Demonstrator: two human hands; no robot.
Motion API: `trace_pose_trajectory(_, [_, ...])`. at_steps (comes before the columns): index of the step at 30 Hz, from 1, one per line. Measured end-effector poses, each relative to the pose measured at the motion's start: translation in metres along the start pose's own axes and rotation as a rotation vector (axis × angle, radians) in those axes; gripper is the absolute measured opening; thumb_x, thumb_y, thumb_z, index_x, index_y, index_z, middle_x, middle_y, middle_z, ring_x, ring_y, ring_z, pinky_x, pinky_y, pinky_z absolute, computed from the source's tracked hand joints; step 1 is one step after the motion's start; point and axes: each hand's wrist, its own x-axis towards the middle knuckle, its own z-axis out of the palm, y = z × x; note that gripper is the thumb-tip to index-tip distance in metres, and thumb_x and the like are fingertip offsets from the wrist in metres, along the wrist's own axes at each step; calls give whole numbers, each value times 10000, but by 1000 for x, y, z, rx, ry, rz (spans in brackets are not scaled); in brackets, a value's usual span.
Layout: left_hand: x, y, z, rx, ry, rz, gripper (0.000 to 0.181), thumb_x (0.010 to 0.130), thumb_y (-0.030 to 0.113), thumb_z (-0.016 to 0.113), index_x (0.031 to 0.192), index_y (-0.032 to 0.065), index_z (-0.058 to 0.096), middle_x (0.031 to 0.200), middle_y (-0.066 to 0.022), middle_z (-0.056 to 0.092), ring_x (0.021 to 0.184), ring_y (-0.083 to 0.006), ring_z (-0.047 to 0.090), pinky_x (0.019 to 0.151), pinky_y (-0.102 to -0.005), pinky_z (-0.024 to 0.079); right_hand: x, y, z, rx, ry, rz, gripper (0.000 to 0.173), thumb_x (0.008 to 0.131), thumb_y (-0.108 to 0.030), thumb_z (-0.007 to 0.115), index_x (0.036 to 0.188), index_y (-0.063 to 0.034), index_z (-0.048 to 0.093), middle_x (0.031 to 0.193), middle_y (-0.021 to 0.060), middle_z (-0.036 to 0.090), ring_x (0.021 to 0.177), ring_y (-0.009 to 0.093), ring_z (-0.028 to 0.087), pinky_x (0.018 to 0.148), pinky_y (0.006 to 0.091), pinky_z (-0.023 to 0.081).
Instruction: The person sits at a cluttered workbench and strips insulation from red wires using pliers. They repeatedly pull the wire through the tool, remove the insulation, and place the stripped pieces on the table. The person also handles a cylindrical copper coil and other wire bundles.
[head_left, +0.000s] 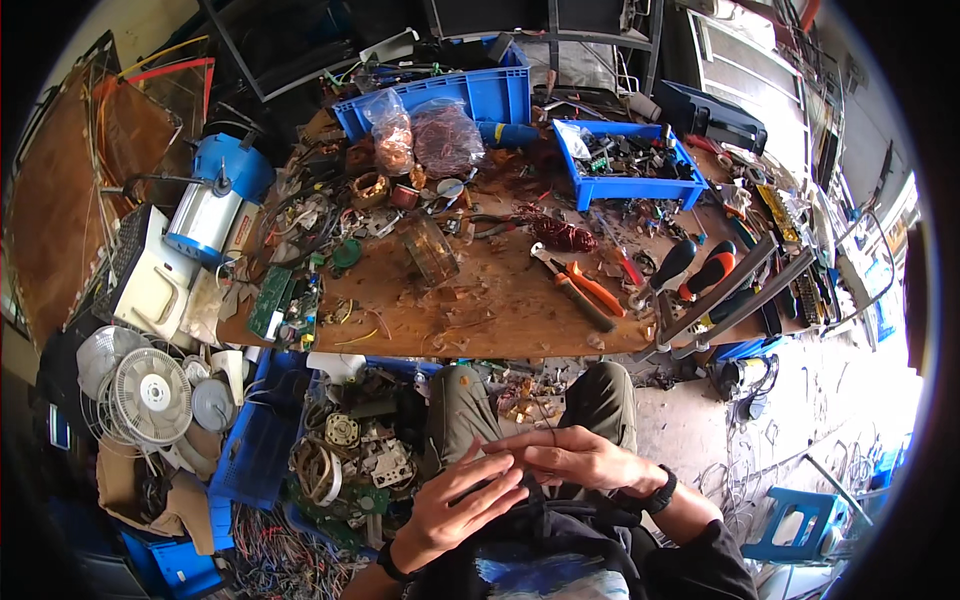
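Note:
Both my hands are raised over my lap, in front of the bench edge. My left hand (461, 499) has its fingers spread, and no object shows in it. My right hand (574, 457) reaches across from the right, its fingertips close to or touching those of the left; whether something small lies between them cannot be told. On the wooden workbench (480, 322) beyond them lie orange-handled pliers (581, 289), a bundle of dark red wire (562, 231), a dusty metal block (430, 249) and a green circuit board (271, 304).
At the back stand a blue crate (465, 94) and a blue tray (637, 184) of small parts. Metal bars (720, 300) jut over the bench's right edge, near screwdrivers (709, 270). Bins of scrap and a fan grille (154, 396) are at lower left, a blue stool (799, 521) at lower right.

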Motion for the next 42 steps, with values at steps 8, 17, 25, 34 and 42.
trace_pose_trajectory(8, [-18, -15, -15, -694, 291, -685, 579, 1034, 232, 592, 1489, 16, 305, 1404, -215, 523, 1299, -369, 553, 1108, -526, 450, -6, 5, 6, -329, 84, 46, 291, 1088, -254, 524, 1094, -6, 677, 847, 21, 648, 783, 108, 582, 785, 254, 495])
trace_pose_trajectory(17, [-34, -100, -102, -1106, 962, -707, 251, 1090, 295, 493, 1192, 72, 547, 680, 50, 371, 553, -80, 395, 855, -472, 625, -18, 46, -17, -760, 272, -48, 173, 1005, -111, 607, 1081, -16, 730, 873, 79, 711, 767, 138, 629, 735, 300, 503])
trace_pose_trajectory(25, [-46, -97, -164, -782, 1029, -705, 393, 1086, 507, 417, 867, 182, 451, 655, 66, 314, 521, -60, 281, 429, -216, 293, -18, 39, -38, -642, 453, 35, 201, 1003, -91, 636, 1166, 13, 693, 797, -13, 661, 737, 30, 521, 638, 247, 431])
trace_pose_trajectory(34, [0, -76, -33, 413, -333, -385, 323, 1078, 257, 452, 936, 28, 631, 571, -176, 570, 491, -338, 609, 412, -457, 434, 37, 35, -9, -1247, 551, -237, 376, 995, -264, 662, 1207, 32, 567, 563, 154, 572, 546, 362, 606, 526, 438, 425])
trace_pose_trajectory(42, [-12, -91, 21, 298, -559, -179, 255, 1034, 203, 507, 970, 29, 682, 537, -143, 567, 479, -347, 608, 425, -459, 444, 62, 32, -21, -926, 636, -326, 248, 1034, -274, 602, 1113, -41, 570, 610, 156, 567, 547, 302, 625, 528, 397, 452])
